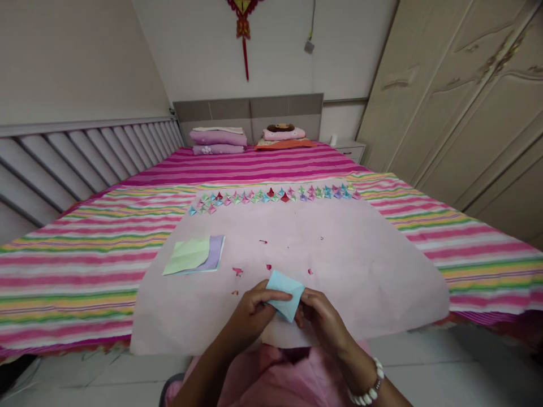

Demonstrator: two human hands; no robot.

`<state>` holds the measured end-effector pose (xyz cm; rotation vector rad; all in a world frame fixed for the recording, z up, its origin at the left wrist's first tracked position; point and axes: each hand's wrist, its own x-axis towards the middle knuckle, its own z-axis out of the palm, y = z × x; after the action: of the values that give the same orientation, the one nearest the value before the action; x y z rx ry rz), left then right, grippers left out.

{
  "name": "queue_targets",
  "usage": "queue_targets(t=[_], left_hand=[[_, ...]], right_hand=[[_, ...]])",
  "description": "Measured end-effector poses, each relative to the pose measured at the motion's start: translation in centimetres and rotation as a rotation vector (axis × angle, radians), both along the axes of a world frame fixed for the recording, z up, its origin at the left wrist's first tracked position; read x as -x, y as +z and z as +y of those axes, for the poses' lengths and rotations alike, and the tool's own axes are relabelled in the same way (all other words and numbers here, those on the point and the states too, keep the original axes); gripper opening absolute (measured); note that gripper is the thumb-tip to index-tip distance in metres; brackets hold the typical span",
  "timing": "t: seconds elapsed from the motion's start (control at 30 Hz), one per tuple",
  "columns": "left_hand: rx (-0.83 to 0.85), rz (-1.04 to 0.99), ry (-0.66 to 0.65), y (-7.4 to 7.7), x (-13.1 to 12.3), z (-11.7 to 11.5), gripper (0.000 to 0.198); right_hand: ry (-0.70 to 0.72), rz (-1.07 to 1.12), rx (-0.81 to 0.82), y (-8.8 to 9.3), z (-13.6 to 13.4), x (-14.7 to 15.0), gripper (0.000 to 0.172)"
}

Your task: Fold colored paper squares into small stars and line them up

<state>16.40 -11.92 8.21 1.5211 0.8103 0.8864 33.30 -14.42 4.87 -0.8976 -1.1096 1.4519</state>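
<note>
A folded light-blue sheet of paper [285,287] is held up between both hands above the near part of a large pale sheet [339,254]. My left hand [255,306] grips its left side, with the index finger stretched across its face. At the right corner, my right hand [321,312] pinches the same paper between thumb and fingers. Creases run over the blue paper. Small red scraps [237,272] lie on the pale sheet just beyond my hands. Off to the left sits a small stack of square papers [189,254], light green on top with purple and blue beneath.
Rows of small folded paper pieces [254,196] in several colours line the far edge of the pale sheet. Under it spreads a striped bed cover [93,257]. Folded bedding [218,140] stands by the headboard [212,110]; a wardrobe [458,102] is at the right.
</note>
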Motion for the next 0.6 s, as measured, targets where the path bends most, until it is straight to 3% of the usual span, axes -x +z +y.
queue_targets(t=[0.17, 0.23, 0.3, 0.4, 0.47, 0.53, 0.6], left_hand=[[-0.014, 0.027, -0.060, 0.5, 0.0, -0.3, 0.024], [-0.036, 0.052, -0.008, 0.1, -0.3, -0.3, 0.017], [-0.022, 0.028, 0.132, -0.4, -0.8, -0.2, 0.019], [0.116, -0.142, 0.369, -1.4, -1.6, -0.1, 0.060], [0.219, -0.231, 0.440, -1.9, -2.0, 0.0, 0.081], [0.299, -0.243, 0.403, -2.3, -2.3, -0.1, 0.070], [0.338, -0.224, 0.345, -2.4, -2.4, -0.3, 0.042]], right_hand=[[-0.021, -0.035, 0.066, 0.0, 0.2, 0.1, 0.046], [-0.054, -0.062, 0.113, 0.0, 0.3, 0.2, 0.044], [-0.087, -0.086, 0.111, 0.0, 0.3, 0.4, 0.044], [-0.142, -0.148, 0.053, 0.2, 0.2, 0.7, 0.046], [-0.180, -0.193, 0.027, 0.4, 0.2, 0.9, 0.046], [-0.198, -0.215, 0.018, 0.5, 0.1, 1.0, 0.046], [-0.195, -0.218, 0.012, 0.5, 0.1, 1.1, 0.044]])
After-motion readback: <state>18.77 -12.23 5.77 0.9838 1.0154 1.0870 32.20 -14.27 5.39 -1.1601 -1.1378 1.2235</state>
